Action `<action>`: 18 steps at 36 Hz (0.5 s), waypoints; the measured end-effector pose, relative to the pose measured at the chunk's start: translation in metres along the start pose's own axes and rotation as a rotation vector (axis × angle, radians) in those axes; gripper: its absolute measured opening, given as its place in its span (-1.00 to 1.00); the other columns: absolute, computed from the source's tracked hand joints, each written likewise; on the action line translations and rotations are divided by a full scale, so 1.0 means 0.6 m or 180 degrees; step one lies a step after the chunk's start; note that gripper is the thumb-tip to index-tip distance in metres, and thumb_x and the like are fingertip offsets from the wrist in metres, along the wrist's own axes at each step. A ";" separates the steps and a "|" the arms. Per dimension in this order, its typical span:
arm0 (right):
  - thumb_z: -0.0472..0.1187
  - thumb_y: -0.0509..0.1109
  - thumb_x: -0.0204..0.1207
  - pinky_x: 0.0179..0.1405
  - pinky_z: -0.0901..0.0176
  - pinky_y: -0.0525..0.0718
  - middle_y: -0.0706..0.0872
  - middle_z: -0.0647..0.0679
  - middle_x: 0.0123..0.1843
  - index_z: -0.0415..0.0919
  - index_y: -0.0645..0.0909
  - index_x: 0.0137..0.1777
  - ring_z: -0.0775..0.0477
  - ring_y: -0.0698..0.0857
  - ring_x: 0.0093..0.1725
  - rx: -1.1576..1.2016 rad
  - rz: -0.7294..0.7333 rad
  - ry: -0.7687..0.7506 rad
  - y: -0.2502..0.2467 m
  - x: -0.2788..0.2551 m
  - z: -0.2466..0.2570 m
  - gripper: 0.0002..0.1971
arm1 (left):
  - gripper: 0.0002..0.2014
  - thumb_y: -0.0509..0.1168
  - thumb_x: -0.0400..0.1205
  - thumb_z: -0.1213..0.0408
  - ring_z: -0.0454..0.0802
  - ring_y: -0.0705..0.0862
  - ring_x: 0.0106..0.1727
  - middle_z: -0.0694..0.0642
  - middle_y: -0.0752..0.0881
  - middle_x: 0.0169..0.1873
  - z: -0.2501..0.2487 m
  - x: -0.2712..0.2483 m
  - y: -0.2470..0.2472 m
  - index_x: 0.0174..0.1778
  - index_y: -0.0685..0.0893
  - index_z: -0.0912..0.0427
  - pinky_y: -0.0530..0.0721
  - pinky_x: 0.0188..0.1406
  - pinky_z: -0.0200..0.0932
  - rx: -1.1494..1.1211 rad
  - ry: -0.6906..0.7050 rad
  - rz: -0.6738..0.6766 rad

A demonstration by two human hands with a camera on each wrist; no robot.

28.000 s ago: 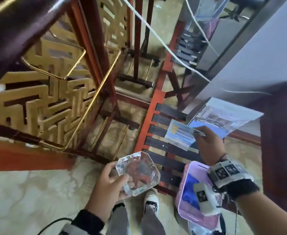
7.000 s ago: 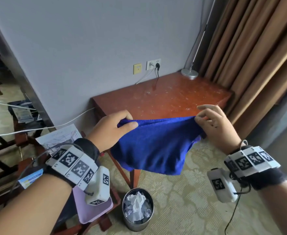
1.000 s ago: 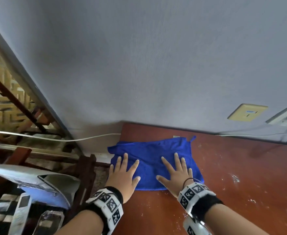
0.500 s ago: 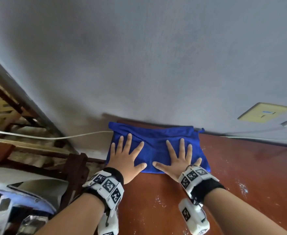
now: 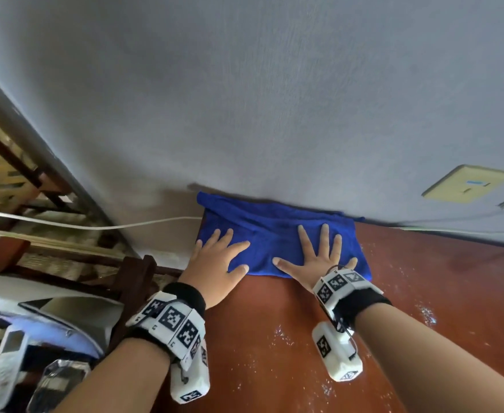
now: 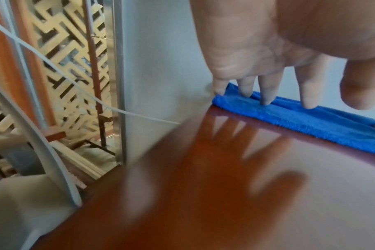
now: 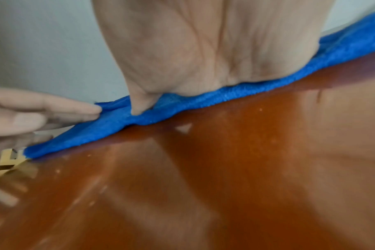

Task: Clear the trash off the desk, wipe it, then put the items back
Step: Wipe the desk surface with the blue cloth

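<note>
A blue cloth [image 5: 274,234] lies flat on the red-brown desk [image 5: 289,338], bunched against the grey wall at the desk's back left corner. My left hand [image 5: 218,260] presses its left part with fingers spread and straight. My right hand [image 5: 316,257] presses its right part the same way. In the left wrist view my fingertips [image 6: 265,99] rest on the cloth [image 6: 300,121] at the desk's corner. The right wrist view shows my palm [image 7: 225,50] flat on the cloth [image 7: 139,118]. White specks dot the desk [image 7: 225,169] in front of the cloth.
A white cable [image 5: 95,225] runs along the wall left of the desk. Papers [image 5: 51,314], a remote [image 5: 3,368] and a glass ashtray [image 5: 57,386] lie on a rack at lower left. A yellow wall plate [image 5: 468,183] sits at right.
Both hands have pushed the cloth away from me, from mid-desk up to the wall, where its far edge now bunches. The fingers stay spread flat on it.
</note>
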State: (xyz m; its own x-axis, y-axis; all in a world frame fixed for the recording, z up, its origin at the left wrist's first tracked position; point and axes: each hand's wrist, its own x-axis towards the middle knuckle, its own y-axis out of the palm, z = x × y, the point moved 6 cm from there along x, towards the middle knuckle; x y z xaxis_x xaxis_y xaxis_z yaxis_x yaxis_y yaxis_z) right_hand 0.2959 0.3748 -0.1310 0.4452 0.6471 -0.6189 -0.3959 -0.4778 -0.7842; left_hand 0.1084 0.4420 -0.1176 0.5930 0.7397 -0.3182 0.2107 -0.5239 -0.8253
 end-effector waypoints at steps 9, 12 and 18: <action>0.53 0.10 0.37 0.57 -0.45 -0.10 -0.39 0.00 0.68 0.33 -0.25 0.61 -0.20 -0.28 0.67 0.0529 -0.0224 0.0020 -0.024 -0.045 0.012 -0.10 | -0.43 0.10 0.70 -0.09 -0.04 -0.09 0.69 -0.04 0.02 0.69 0.081 -0.145 -0.039 0.63 0.12 -0.23 0.03 0.65 0.04 0.0363 0.0017 0.0266; 0.45 0.09 0.47 0.53 -0.48 -0.20 -0.38 0.07 0.68 0.36 -0.18 0.61 -0.11 -0.25 0.67 0.0449 -0.0612 -0.0297 -0.037 -0.063 0.056 -0.22 | -0.28 -0.02 0.52 -0.30 -0.10 -0.10 0.69 -0.08 -0.01 0.68 0.092 -0.202 -0.008 0.64 0.09 -0.23 0.01 0.66 -0.03 -0.0281 -0.0230 0.0112; 0.48 0.08 0.45 0.46 -0.61 -0.11 -0.42 0.11 0.66 0.44 -0.19 0.59 -0.13 -0.30 0.66 0.0403 -0.0498 -0.0371 -0.020 -0.042 0.122 -0.23 | -0.33 -0.02 0.70 -0.16 -0.16 -0.27 0.66 -0.15 -0.40 0.59 0.086 -0.276 0.100 0.59 -0.30 -0.26 -0.16 0.60 -0.14 -0.0982 -0.0751 0.0099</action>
State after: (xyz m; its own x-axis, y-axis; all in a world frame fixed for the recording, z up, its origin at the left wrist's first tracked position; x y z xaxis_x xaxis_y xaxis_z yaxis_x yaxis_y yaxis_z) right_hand 0.2308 0.4074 -0.1028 0.4161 0.7752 -0.4754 -0.4301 -0.2928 -0.8540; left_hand -0.0172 0.3096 -0.1385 0.4152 0.7794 -0.4692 0.4407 -0.6235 -0.6458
